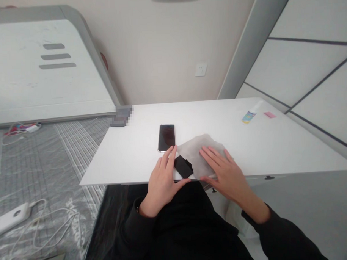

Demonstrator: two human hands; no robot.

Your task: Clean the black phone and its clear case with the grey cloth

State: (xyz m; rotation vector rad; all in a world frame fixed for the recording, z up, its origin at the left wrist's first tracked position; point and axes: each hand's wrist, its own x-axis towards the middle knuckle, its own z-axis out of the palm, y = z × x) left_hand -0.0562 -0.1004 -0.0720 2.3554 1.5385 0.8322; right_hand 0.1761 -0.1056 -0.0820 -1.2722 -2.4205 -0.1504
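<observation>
The grey cloth [198, 153] lies low centre of the frame near the white table [276, 141] edge, my right hand [223, 172] spread flat on it. My left hand [162, 179], fingers loosely open, touches a small black square [182, 167] at the rim. A careless wipe could, I judge, push that piece off, or nudge the phone [166, 137] just above.

Both hands [192, 178] on grey cloth [198, 153] beside phone [166, 137]

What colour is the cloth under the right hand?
Light grey cloth, plain, seen in the head view.
</observation>
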